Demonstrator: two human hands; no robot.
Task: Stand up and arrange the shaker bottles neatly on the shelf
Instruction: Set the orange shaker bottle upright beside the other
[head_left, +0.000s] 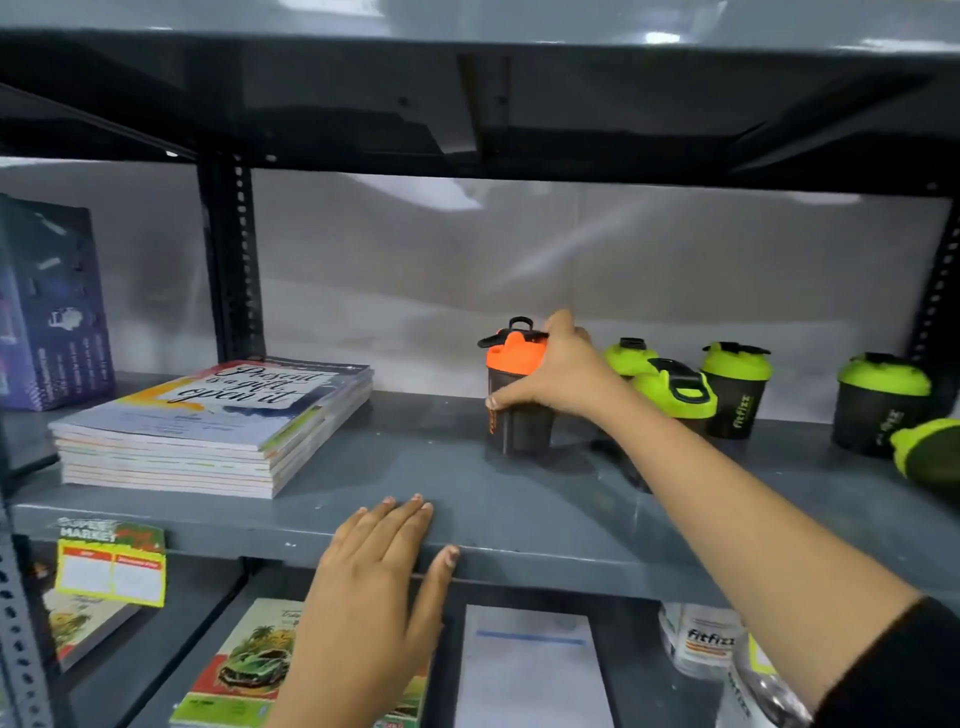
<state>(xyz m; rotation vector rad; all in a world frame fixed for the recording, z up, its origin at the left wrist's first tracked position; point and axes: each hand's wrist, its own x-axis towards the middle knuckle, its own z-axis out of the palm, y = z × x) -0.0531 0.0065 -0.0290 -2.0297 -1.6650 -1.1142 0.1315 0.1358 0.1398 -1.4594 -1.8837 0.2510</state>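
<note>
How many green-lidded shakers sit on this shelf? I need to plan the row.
5: one behind the right hand, one tilted beside it, two upright, one lying far right. The arm may hide more.

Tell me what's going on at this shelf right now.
A person is tidying shaker bottles on a grey metal shelf. The right hand grips the orange-lidded shaker, which stands upright. The left hand rests flat on the shelf's front edge. To the right, several green-lidded shakers stand upright, and one at the far right lies tipped over. A stack of notebooks sits on the left.
</note>
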